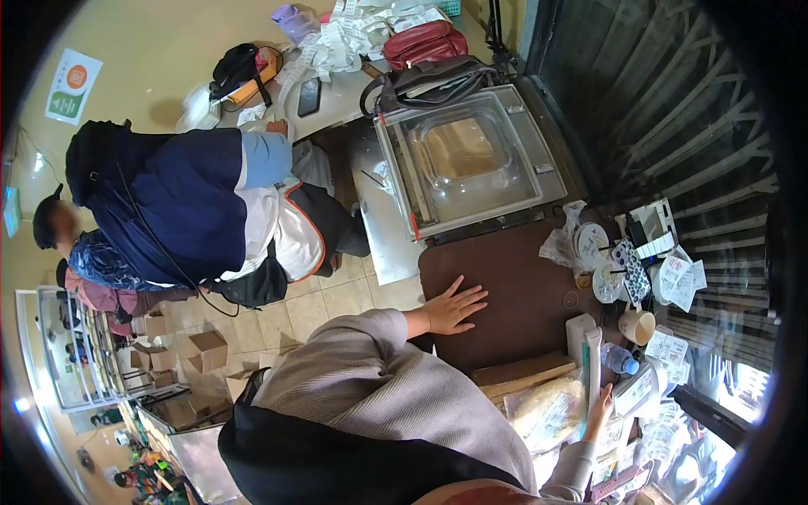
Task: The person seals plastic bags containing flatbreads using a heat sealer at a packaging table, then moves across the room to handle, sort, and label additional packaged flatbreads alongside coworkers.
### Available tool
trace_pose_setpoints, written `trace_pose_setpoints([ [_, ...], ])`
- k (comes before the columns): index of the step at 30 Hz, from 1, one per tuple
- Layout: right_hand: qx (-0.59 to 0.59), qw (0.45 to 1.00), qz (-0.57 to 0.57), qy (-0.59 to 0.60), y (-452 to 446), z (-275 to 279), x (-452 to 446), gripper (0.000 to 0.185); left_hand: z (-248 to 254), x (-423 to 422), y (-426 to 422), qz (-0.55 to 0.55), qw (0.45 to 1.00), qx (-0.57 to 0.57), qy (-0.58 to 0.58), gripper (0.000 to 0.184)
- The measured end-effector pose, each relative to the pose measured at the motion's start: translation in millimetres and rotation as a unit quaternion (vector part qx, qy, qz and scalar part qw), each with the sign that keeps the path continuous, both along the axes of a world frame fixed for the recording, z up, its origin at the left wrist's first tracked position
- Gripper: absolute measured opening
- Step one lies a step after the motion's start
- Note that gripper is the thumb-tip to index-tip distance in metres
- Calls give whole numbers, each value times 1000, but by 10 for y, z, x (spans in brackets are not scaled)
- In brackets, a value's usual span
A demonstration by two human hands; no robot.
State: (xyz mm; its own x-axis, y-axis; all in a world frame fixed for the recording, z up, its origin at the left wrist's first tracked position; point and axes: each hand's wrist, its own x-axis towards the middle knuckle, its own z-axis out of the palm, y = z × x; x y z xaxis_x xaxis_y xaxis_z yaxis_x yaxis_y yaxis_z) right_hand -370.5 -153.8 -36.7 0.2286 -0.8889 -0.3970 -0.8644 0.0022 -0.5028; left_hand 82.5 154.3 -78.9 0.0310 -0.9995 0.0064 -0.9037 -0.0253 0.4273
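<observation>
My left hand point(453, 310) lies flat, palm down and fingers spread, on the brown tabletop point(505, 278). It holds nothing. Over at the lower right, my right hand point(599, 414) is closed at the lower end of a long white bar with a green edge, which looks like an impulse sealer point(584, 341). Its fingers are partly hidden. Against the bar's left side lies a clear plastic packet point(547, 411) with pale contents and a printed label. A brown cardboard piece point(522, 376) sits just above the packet. Right of the bar stand a water bottle point(621, 360) and a white device point(635, 389).
A clear-lidded machine point(467, 160) adjoins the table, with a dark bag point(429, 88) behind it. A person point(177, 202) stands at the left counter. Paper labels point(680, 273), a cup point(637, 326) and tape rolls point(592, 242) crowd the right edge by the metal shutter point(665, 109).
</observation>
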Motion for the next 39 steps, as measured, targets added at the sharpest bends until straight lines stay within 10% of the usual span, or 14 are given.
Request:
trace_pose_setpoints([
  [39, -23, 1000, -8, -1, -10, -79, -41, 70, -58, 17, -22, -12, 1000, -3, -8, 46],
])
